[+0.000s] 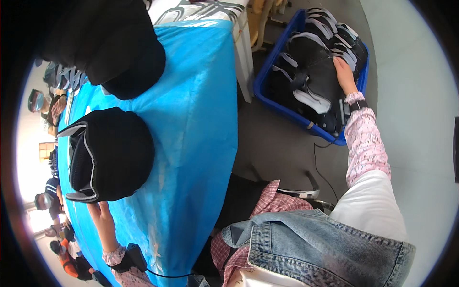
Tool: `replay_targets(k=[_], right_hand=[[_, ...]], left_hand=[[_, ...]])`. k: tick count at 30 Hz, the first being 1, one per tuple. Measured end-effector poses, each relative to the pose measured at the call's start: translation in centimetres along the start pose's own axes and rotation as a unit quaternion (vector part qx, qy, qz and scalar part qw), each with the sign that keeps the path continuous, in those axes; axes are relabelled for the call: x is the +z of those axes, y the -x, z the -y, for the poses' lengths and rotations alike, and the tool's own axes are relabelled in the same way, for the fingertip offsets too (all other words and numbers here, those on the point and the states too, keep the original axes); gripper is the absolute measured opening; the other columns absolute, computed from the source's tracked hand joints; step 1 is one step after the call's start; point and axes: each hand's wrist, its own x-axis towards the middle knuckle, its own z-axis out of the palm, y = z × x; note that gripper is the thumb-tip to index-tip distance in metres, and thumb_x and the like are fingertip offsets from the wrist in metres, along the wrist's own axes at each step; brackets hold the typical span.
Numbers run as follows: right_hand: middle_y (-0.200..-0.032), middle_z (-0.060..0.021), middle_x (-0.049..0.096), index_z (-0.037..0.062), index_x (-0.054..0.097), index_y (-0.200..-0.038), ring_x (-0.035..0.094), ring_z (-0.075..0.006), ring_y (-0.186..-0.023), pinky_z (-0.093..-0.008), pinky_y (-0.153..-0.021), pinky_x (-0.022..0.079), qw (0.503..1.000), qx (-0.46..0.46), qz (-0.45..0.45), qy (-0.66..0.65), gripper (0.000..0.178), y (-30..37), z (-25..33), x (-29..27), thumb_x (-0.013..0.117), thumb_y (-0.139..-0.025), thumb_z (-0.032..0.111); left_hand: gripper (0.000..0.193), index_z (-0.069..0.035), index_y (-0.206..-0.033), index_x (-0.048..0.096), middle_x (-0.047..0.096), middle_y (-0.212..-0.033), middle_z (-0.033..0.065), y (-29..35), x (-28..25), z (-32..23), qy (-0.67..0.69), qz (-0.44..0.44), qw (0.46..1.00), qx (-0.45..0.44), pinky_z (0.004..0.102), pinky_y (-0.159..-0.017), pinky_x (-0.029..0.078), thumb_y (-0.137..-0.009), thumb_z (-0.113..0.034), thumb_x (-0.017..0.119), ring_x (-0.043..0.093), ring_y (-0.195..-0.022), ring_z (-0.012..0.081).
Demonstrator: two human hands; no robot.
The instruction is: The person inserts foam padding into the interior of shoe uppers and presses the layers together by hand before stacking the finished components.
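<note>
On the blue-covered table, a black cap (114, 153) with grey-trimmed edges lies on its side, its opening toward the left. My left hand (101, 220) touches its near lower edge; the fingertips vanish under the cap, so their grip is hidden. To my right, my arm stretches out over a blue plastic crate (310, 125) filled with black caps (311, 55) that show grey linings. There my right hand (345, 75) is closed at the edge of one of these caps, its thumb on top and the other fingers mostly hidden.
More black caps (119, 52) are piled at the table's far left. The blue sheet (191, 95) covers the table, whose white leg (244, 57) stands near the crate. A dark cable (315, 162) runs across the floor. Several people (45, 201) sit beyond the table at left.
</note>
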Motion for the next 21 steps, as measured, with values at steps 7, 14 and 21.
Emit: replay_targets(k=[7,14,21], right_hand=[[-0.107,-0.0057,0.061,-0.0032,0.057,-0.113,0.056,-0.0117,-0.097,-0.0227,-0.087,0.040,0.926,0.103,0.135,-0.338,0.033,4.1,8.6,-4.7,0.049,-0.092,0.022],[-0.102,-0.0081,0.060,-0.0040,0.055,-0.106,0.056,-0.0156,-0.094,-0.0296,-0.085,0.043,0.799,0.026,0.211,-0.563,0.028,7.1,24.6,-5.9,0.038,-0.094,0.015],[-0.093,-0.0064,0.057,-0.0018,0.053,-0.106,0.053,-0.0127,-0.081,-0.0249,-0.071,0.043,0.376,0.001,0.661,-0.649,0.026,2.3,42.5,6.5,0.044,-0.093,0.019]], left_hand=[[0.063,0.003,-0.134,0.031,0.043,-0.131,0.0155,-0.6,2.5,-3.8,-0.007,0.006,1.000,0.026,0.0322,-0.103,0.028,-0.082,-0.013,0.062,0.040,-0.121,0.0244],[0.079,0.001,-0.139,0.021,0.026,-0.144,0.0189,-0.8,2.8,-6.3,-0.022,-0.015,0.991,0.129,0.0340,-0.108,0.021,-0.079,-0.021,0.067,0.026,-0.133,0.0275],[0.085,-0.001,-0.140,0.020,0.029,-0.141,0.0232,-0.5,3.6,-5.1,-0.014,-0.050,0.990,0.131,0.0377,-0.107,0.025,-0.078,-0.034,0.069,0.028,-0.132,0.0325]])
